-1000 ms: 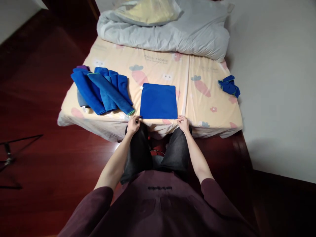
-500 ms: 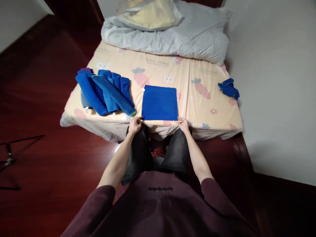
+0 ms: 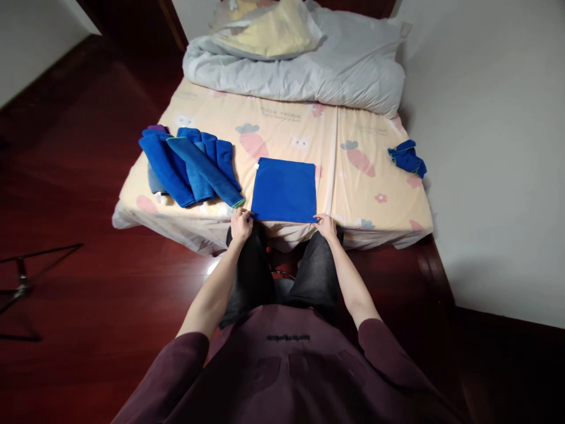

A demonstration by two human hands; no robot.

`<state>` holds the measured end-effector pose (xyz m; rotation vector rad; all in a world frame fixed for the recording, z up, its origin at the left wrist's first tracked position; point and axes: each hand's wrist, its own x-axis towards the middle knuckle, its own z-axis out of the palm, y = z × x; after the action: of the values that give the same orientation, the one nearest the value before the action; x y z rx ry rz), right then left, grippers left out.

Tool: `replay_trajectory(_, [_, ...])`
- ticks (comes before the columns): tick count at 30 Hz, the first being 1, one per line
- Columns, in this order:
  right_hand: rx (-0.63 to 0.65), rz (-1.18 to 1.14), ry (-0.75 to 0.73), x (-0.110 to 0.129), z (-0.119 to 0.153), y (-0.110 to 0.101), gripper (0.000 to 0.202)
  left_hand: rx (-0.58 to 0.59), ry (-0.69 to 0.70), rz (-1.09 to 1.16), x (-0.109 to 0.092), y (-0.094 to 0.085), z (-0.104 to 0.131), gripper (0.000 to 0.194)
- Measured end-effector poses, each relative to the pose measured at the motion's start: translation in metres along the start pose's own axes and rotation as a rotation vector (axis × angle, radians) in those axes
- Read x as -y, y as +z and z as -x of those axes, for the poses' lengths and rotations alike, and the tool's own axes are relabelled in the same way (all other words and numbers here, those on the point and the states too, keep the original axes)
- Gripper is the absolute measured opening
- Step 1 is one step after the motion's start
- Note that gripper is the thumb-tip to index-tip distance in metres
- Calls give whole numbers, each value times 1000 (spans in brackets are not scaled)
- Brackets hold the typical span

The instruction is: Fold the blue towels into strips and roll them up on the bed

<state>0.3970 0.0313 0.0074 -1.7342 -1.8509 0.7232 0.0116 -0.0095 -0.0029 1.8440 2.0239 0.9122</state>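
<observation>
A flat, nearly square blue cloth (image 3: 283,190) lies on the bed (image 3: 357,203) near its front edge, a small white tag at its far left corner. My left hand (image 3: 242,224) pinches the near left corner of this cloth. At the near right corner, my right hand (image 3: 325,225) has its fingers closed on the cloth's edge. Left of the cloth is a pile of rolled or folded blue cloths (image 3: 189,168), the nearest with a green edge close to my left hand.
A crumpled blue cloth (image 3: 406,159) with green edging lies at the bed's right side. A grey quilt (image 3: 291,76) and a bagged yellow item (image 3: 273,36) lie across the back. Black stand legs (image 3: 22,282) are on the floor at left.
The flat blue cloth has shifted slightly toward me, its near edge now closer to the bed's front edge. Both hands still grip its near corners.
</observation>
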Motion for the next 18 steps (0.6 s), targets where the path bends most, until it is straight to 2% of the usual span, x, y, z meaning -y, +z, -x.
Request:
replay_trajectory(6, [-59,-36,-60,5,-1,-1,18,-7,59,-1,-4,-5,-4,29])
replay_trajectory(11, [-53,-51,-149,6,-6,0,36,50,79,51,0,-3,-13,41])
replay_trajectory(18, [-36,-24,-185,7,-12,4,44,62,107,93,12,5,-26,44])
